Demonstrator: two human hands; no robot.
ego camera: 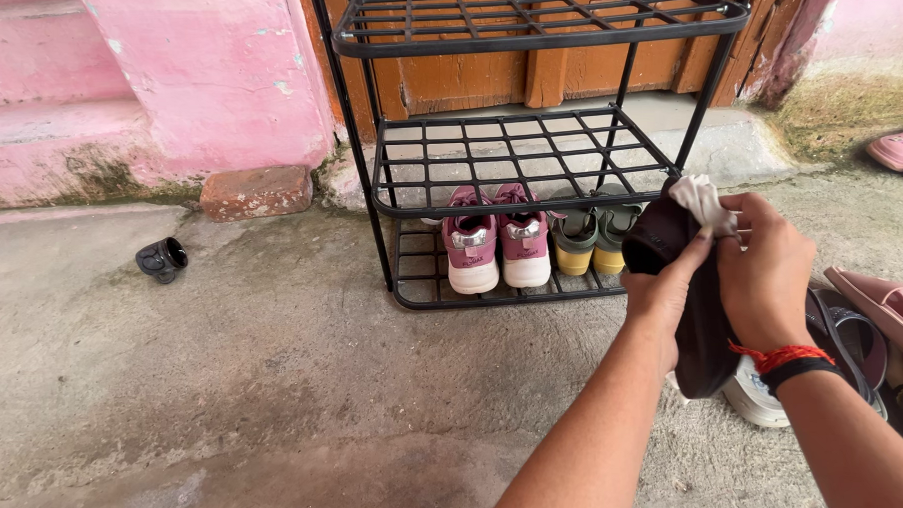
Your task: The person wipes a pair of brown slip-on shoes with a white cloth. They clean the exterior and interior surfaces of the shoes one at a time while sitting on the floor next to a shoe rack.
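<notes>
I've got the dark shoe (696, 321) up in front of me, just right of the black wire rack (528, 151). My left hand (663, 297) is under it, fingers wrapped round the shoe's side, thumb reaching up twd the toe. My right hand (767, 273) pinches a small white cloth (703, 199) against the top end of the shoe, fingertips pressed tight on the rag (red thread and black band at that wrist).

Rack's bottom shelf holds a pink pair (496, 244) and a yellow-green pair (591, 244) beside it; middle and top shelves bare. A lone black shoe (162, 259) lies well apart on the concrete to the left, near a brick (256, 192). More footwear by my right arm — a white sneaker (762, 398) and pink sandals (899, 308).

To wipe well, I reckon: keep the left grip firm so the shoe doesn't twist, bunch the cloth small, work w/ short strokes from the toe down — not too hard.
</notes>
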